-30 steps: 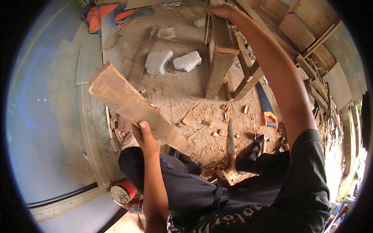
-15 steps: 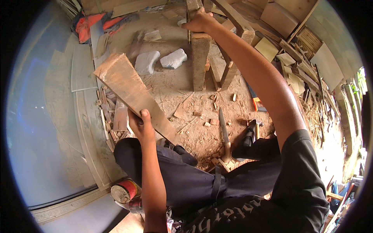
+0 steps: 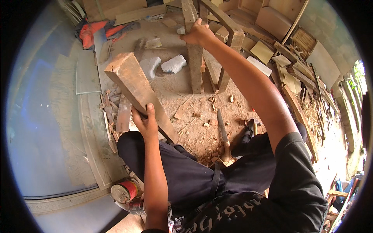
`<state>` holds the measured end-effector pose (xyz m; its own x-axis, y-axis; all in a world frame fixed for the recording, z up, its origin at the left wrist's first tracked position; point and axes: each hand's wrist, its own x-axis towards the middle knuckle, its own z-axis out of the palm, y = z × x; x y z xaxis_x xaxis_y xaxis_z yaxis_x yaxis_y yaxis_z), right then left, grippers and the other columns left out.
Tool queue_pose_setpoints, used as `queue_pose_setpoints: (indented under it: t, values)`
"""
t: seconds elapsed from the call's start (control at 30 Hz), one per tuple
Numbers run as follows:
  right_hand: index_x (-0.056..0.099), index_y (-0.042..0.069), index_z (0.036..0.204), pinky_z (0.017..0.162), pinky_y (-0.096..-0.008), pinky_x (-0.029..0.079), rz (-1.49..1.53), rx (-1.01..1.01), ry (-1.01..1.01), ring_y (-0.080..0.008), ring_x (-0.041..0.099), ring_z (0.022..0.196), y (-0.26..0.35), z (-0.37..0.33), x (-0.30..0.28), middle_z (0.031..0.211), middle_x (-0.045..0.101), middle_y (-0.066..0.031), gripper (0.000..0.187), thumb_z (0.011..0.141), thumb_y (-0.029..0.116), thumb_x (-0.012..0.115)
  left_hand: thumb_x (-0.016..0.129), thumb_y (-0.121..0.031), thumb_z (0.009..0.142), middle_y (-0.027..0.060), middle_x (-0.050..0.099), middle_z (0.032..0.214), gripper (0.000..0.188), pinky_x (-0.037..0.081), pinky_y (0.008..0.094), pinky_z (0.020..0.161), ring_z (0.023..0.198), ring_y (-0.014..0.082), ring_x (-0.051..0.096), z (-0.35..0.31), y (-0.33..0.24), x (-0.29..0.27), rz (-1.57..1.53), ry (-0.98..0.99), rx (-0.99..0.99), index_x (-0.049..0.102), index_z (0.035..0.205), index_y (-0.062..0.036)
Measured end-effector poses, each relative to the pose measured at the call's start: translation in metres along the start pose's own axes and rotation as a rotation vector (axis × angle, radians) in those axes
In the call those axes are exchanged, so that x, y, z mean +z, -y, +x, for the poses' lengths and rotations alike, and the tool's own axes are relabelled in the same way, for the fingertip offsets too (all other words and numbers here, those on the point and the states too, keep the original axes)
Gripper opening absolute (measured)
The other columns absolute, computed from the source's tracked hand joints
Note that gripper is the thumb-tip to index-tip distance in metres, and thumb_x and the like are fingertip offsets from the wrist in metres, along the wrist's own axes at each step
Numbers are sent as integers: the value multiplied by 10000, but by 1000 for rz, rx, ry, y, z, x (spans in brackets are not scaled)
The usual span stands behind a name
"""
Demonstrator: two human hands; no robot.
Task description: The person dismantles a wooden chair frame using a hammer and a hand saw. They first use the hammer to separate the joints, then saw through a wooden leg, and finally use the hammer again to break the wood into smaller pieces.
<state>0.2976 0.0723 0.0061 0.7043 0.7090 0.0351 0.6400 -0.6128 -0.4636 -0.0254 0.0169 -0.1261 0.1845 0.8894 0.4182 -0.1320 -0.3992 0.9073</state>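
Note:
My left hand (image 3: 147, 123) grips the lower part of a thick wooden beam (image 3: 140, 87), thumb on its broad face. The beam is tilted, its cut end up and to the left, its lower end by my knees. With arm stretched forward, my right hand (image 3: 199, 33) is closed round an upright leg of a wooden frame (image 3: 195, 62), which stands on the floor ahead of me. Part of the frame is hidden behind my right hand and forearm.
Wood chips and offcuts litter the floor around a long stick-like tool (image 3: 223, 130). A hammer (image 3: 255, 126) lies by my right foot. Two pale stone-like blocks (image 3: 173, 64) sit left of the frame. Scrap boards (image 3: 297, 70) pile up at right; a tin (image 3: 126, 191) stands at lower left.
The beam in my left hand has tipped a little more upright. My right hand stays on the frame's leg, slightly farther left in view. My right forearm now covers the orange-handled saw.

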Motion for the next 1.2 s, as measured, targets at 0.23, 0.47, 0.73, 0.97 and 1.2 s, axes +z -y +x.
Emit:
queue_pose_setpoints:
  t: [0.23, 0.47, 0.73, 0.97, 1.2]
  values:
    - [140, -91, 1530, 1052, -510, 464, 50, -25, -69, -466, 441, 1363, -11, -21, 4, 1468, 361, -359, 1343, 686, 760, 744, 715, -347, 945, 118, 588, 1224, 606, 450, 353, 956, 1107, 201, 564, 0, -1, -2, -14, -16, 31, 498, 1358, 40]
    - [146, -33, 1552, 1058, -504, 444, 89, -158, -357, -455, 434, 1358, -21, -59, -2, 1485, 321, -324, 1254, 722, 652, 789, 817, -280, 862, 133, 587, 1211, 672, 465, 371, 941, 1101, 233, 567, -2, 15, -9, 21, 80, 80, 492, 1356, 40]
    - [414, -35, 1431, 1043, -399, 441, 677, -320, -287, -334, 571, 1201, -61, -140, -38, 1328, 546, -233, 813, 946, 590, 603, 858, -98, 697, 215, 459, 1209, 967, 493, 533, 913, 1095, 418, 537, 0, -24, 42, 502, 333, 410, 377, 1535, -123]
    - [498, -59, 1380, 1049, -400, 448, 698, -167, -40, -321, 592, 1208, -95, -213, -69, 1283, 597, -289, 901, 890, 688, 616, 844, -63, 675, 175, 452, 1220, 1057, 467, 489, 955, 1117, 374, 510, -10, -39, 73, 866, 513, 633, 321, 1577, -237]
    - [586, -79, 1279, 987, -337, 462, 1078, 12, -22, -235, 618, 1131, -159, -220, -37, 1193, 667, -206, 662, 967, 505, 614, 800, -7, 669, 164, 485, 1277, 1042, 467, 462, 905, 1145, 352, 548, -15, -43, 99, 818, 656, 802, 337, 1575, -229]
